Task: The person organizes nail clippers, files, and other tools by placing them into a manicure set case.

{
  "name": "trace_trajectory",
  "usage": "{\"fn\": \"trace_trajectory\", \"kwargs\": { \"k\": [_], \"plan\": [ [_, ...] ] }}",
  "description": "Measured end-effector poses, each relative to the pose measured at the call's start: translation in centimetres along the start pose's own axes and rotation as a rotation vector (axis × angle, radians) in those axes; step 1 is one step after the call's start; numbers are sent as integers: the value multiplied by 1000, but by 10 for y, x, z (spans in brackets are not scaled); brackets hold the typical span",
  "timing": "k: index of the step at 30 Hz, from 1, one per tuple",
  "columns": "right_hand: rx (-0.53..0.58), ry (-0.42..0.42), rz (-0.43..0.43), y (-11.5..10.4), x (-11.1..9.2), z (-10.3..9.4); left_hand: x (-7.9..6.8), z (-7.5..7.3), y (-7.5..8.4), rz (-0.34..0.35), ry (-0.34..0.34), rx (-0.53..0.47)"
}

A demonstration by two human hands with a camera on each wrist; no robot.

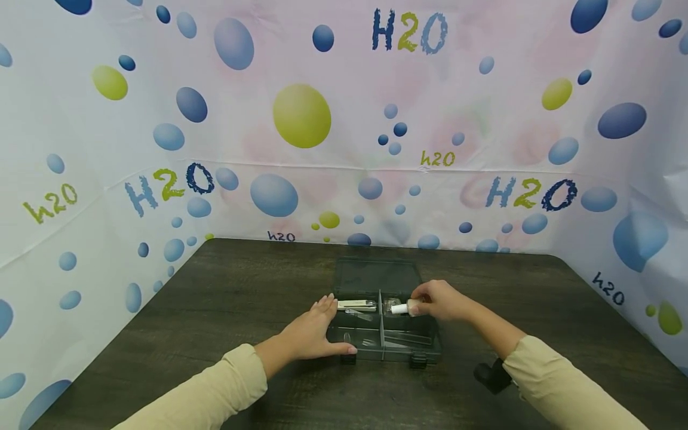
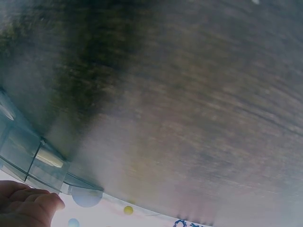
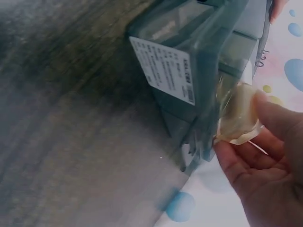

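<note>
A dark translucent compartment box (image 1: 382, 352) lies on the table with its lid (image 1: 376, 276) laid back. My right hand (image 1: 442, 300) pinches a small clear bottle (image 3: 239, 113) with a white cap (image 1: 399, 309) over the back right compartment. Thumb and fingertips grip its body, and the cap points left. My left hand (image 1: 314, 331) spans the box's left side, fingers extended to the back and thumb at the front edge. A slim whitish-and-silver item (image 1: 356, 305) lies in the back left compartment, close to the left fingertips. Small clear pieces (image 1: 358, 315) lie just below it.
Long clear strips (image 1: 407, 338) lie in the front right compartment. A printed label (image 3: 165, 71) is stuck on the box's side. On the dark wooden table (image 1: 258, 280), a black object (image 1: 491, 377) sits beside the right sleeve. A patterned curtain (image 1: 344, 119) stands behind the table.
</note>
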State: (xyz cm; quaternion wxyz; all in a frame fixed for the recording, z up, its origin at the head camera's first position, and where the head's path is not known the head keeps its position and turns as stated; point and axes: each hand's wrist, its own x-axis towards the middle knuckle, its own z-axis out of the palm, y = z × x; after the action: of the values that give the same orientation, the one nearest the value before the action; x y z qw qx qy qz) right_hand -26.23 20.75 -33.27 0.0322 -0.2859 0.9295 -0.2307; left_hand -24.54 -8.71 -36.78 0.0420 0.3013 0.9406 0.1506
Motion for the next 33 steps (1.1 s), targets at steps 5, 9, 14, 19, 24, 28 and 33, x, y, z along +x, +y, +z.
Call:
{"fn": "trace_trajectory", "kwargs": {
  "k": [5, 9, 14, 19, 24, 28, 33],
  "plan": [
    [-60, -55, 12, -3, 7, -2, 0, 0, 0, 2, 1, 2],
    [-81, -100, 45, -7, 12, -2, 0, 0, 0, 3, -1, -1],
    [-135, -141, 101, -10, 19, -2, 0, 0, 1, 4, -5, 1],
    [-180, -173, 142, -11, 26, -4, 0, -1, 0, -3, -6, 1],
    [-184, -205, 148, -11, 27, -4, 1, 1, -1, -2, -3, 5],
    [-191, -227, 171, -12, 29, -3, 2, 2, -2, -1, -5, 2],
    [-203, -225, 187, -13, 32, -2, 2, 1, -3, -2, -9, -5]
  ]
}}
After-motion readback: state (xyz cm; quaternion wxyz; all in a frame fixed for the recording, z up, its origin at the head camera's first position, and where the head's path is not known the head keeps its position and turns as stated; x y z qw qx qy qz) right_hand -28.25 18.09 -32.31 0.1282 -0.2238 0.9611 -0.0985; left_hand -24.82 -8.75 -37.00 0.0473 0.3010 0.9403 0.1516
